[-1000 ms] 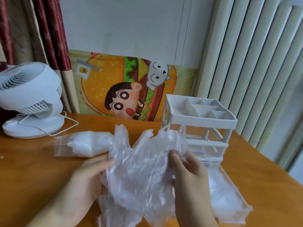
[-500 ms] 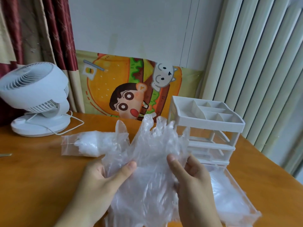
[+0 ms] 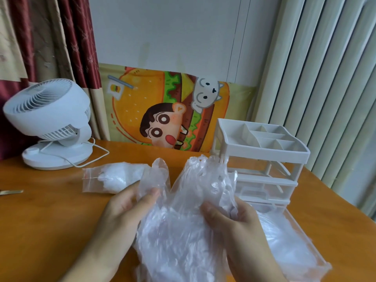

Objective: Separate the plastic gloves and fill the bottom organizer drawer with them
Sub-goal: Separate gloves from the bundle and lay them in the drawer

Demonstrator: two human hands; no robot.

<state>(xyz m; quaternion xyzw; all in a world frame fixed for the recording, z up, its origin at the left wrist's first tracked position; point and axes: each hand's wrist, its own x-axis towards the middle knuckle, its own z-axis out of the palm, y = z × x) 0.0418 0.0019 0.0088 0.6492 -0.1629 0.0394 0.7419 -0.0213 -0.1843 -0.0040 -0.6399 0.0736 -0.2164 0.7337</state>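
A bunch of clear plastic gloves (image 3: pixel 189 202) hangs above the table between my hands, fingers pointing up. My left hand (image 3: pixel 122 216) pinches its left part with the thumb on top. My right hand (image 3: pixel 236 226) grips its right side. The white organizer (image 3: pixel 262 159) stands at the right. Its clear bottom drawer (image 3: pixel 295 251) is pulled out toward me and holds several crumpled gloves. A zip bag with more gloves (image 3: pixel 114 180) lies on the table behind my left hand.
A white desk fan (image 3: pixel 53 123) with its cord stands at the back left. A cartoon poster (image 3: pixel 173 110) leans on the wall. A thin metal object (image 3: pixel 11 192) lies at the left edge. Curtains hang at left, a radiator at right.
My left thumb has come over the front of the gloves and now pinches them. The bunch has spread apart at the top. The view shifted slightly left.
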